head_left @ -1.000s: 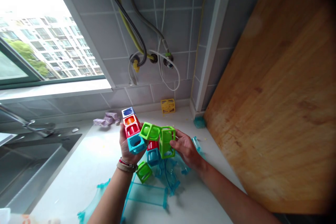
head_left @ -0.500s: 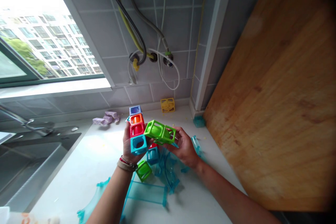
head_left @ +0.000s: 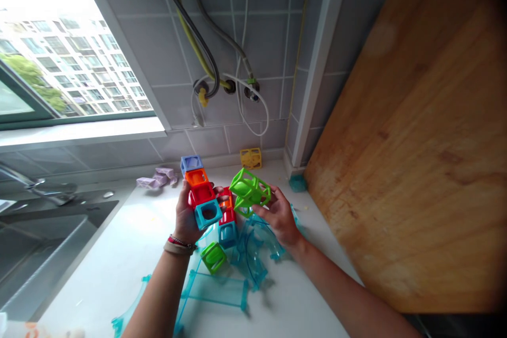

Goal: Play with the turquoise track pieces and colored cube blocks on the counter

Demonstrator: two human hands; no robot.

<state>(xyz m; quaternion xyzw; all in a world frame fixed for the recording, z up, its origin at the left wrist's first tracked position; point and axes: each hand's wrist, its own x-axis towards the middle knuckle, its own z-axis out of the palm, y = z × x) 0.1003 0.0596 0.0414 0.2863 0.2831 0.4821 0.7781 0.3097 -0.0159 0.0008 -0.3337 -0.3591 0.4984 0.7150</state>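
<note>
My left hand is wrapped round a joined row of cube frames, coloured purple, orange, red and light blue from far to near. Fingers of my right hand grip a pair of bright green cube frames, held just right of the row and apart from it. Beneath the hands, a second row of orange, red and blue cubes rests on the white counter. A single green cube lies nearer to me, beside clear teal pieces.
A yellow piece stands by the tiled wall, and light purple pieces lie at the back left. The sink is at the left. A large wooden board leans on the right. Hoses hang above.
The row in my left hand has shifted left and tilted. The green pair has turned and moved slightly right, away from the row, uncovering more of the second row beneath.
</note>
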